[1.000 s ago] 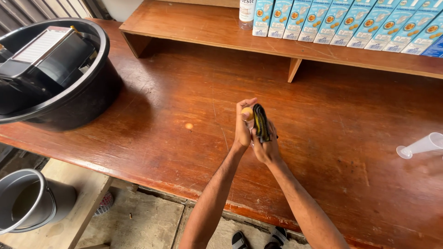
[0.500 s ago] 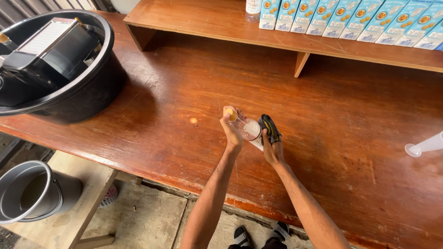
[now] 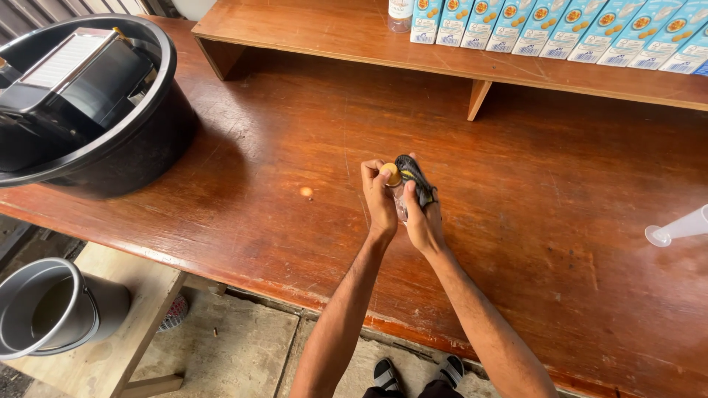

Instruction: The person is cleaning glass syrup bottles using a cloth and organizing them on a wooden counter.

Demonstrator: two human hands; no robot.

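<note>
I hold both hands together above the wooden table [image 3: 310, 133], near its front edge. My left hand [image 3: 380, 203] curls around a small clear bottle [image 3: 399, 203], with its yellow cap [image 3: 390, 174] sitting up by my fingertips. My right hand [image 3: 424, 217] presses a dark cloth-like piece [image 3: 415, 179] against the bottle's other side, so the bottle sits pinched between my two palms. A black tub [image 3: 140, 133] rests well to my left.

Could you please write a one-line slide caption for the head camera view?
Left hand and right hand clasp a small clear bottle over a wooden table.
</note>
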